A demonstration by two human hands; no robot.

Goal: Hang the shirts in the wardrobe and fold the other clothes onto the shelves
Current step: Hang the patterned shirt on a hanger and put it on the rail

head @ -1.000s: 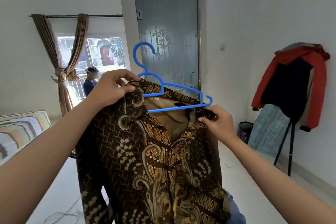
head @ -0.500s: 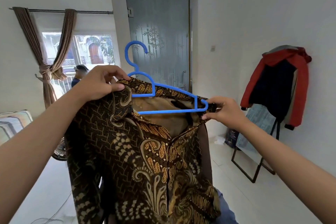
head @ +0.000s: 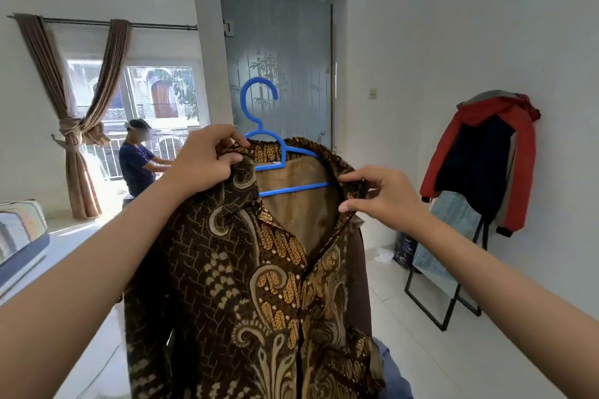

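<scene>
A brown and gold batik shirt (head: 259, 285) hangs in front of me on a blue plastic hanger (head: 259, 107), whose hook stands upright above the collar. My left hand (head: 204, 162) grips the shirt's left shoulder and collar. My right hand (head: 382, 197) pinches the fabric at the right shoulder, over the hanger's right end. The hanger's lower bar shows inside the open neck; its right tip is hidden under the cloth. No wardrobe is in view.
A frosted glass door (head: 278, 68) stands behind the shirt. A red and navy jacket (head: 486, 159) hangs over a standing frame (head: 447, 295) at the right wall. A person (head: 137, 162) stands by the window at left. A striped mattress (head: 19, 230) lies at far left.
The shirt's right shoulder has been drawn over the hanger's right end, which showed bare before. My right hand shifted up onto that shoulder. The view turned slightly back towards the window.
</scene>
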